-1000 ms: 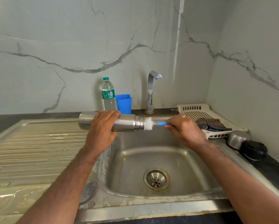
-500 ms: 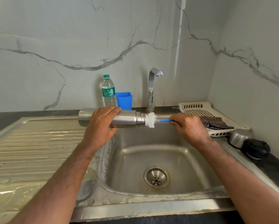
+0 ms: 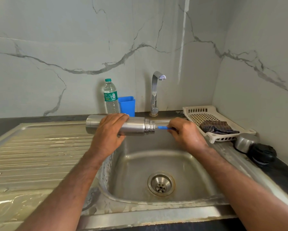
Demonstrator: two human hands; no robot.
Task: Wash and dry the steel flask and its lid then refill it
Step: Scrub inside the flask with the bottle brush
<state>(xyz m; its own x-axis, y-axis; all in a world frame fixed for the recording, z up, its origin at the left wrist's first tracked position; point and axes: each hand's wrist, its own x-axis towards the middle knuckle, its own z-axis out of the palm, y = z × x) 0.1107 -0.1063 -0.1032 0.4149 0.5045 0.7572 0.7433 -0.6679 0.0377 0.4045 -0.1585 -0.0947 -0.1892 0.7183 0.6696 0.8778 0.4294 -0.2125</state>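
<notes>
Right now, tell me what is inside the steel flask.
A blue brush handle runs into the mouth of the steel flask, pinched by the right hand. The left hand grips the flask's body. The bristle head and the flask's interior are hidden.

Kitchen corner, marble-look walls.
Grey-veined white wall panels [image 3: 73,47] meet at a right-hand corner; dark countertop [image 3: 23,121] runs along their base; even, soft light, bright streak on back wall.

Bright, even light; pale streak of glare down marble wall [image 3: 183,39]; wide-angle bending at edges; sharp focus.
</notes>
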